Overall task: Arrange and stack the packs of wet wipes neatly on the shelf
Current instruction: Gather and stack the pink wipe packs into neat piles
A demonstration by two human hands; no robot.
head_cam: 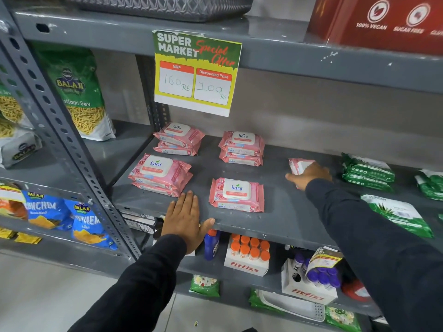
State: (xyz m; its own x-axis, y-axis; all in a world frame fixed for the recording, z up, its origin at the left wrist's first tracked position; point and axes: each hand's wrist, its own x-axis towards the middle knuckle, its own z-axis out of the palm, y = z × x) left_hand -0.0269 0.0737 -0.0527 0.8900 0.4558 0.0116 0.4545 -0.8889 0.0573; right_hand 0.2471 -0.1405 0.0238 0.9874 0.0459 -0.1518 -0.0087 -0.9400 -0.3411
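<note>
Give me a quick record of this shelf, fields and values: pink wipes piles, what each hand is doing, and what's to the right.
shelf: grey metal shelf
pink piles: back left pile, back middle pile, front left pile, front middle pack
left hand: open, flat on the shelf's front edge, holding nothing
right hand: on a loose pink pack, which it partly hides
to the right: green wipes packs
sign above: special offer card
</note>
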